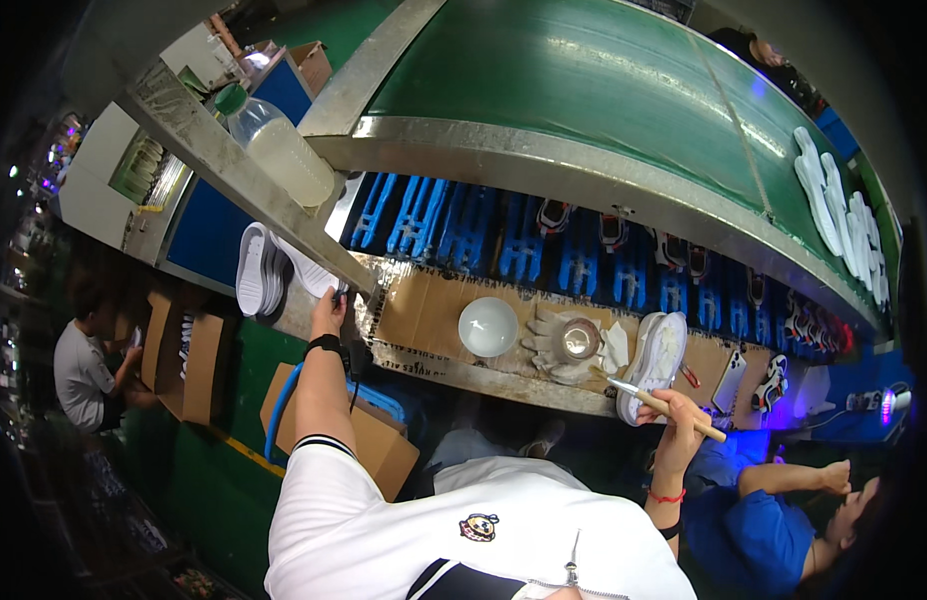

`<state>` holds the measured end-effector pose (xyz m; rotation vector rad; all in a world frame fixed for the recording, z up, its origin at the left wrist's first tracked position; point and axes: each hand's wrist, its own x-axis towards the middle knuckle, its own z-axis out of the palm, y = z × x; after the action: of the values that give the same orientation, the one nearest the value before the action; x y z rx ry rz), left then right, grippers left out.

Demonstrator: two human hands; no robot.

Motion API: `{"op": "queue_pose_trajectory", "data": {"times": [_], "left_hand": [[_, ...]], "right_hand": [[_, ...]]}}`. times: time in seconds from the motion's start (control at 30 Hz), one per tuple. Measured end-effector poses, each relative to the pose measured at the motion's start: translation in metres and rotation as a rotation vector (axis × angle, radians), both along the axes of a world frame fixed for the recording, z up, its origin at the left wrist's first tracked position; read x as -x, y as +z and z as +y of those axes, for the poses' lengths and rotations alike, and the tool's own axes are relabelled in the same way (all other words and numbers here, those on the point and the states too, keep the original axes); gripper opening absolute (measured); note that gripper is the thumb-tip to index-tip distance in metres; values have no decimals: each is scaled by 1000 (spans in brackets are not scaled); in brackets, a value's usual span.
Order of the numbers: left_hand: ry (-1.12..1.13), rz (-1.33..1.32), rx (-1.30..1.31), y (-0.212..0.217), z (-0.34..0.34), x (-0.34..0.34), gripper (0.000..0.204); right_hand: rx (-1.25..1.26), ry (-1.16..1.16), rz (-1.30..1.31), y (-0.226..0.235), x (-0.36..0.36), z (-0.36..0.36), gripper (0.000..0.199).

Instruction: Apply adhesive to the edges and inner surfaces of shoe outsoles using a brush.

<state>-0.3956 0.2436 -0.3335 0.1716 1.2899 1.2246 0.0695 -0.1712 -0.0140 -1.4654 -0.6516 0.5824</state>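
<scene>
My left hand (329,312) reaches out to the far left, its fingers closed at the near end of a white shoe sole (306,272). A slanting metal post covers part of that sole. Beside it stands a stack of white soles (259,272). At the right, my right hand (676,418) grips a brush (696,423) by its wooden handle, bristles pointing left. Just beyond that hand, white shoe soles (664,345) lie on the cardboard-covered bench, the brush crossing the nearer one. Left of them are a small round cup (581,339) on a crumpled, stained glove (547,345) and a white bowl (488,327).
Above the bench runs a green conveyor belt (584,75) carrying white soles (834,195). Blue racks (524,240) line the space below. A green-capped bottle (281,150) stands behind the post. People sit at left (89,365) and right (769,530). A phone (730,381) lies rightward.
</scene>
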Motion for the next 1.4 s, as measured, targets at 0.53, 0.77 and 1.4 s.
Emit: {"op": "queue_pose_trajectory", "data": {"times": [0.53, 0.77, 1.4], "left_hand": [[-373, 114, -104, 74, -276, -35, 43], [-519, 51, -201, 93, -221, -134, 47], [-875, 416, -123, 172, -164, -129, 39]], "right_hand": [[43, 99, 141, -29, -9, 6, 33], [67, 156, 172, -42, -7, 4, 31], [318, 119, -135, -151, -34, 57, 22]]}}
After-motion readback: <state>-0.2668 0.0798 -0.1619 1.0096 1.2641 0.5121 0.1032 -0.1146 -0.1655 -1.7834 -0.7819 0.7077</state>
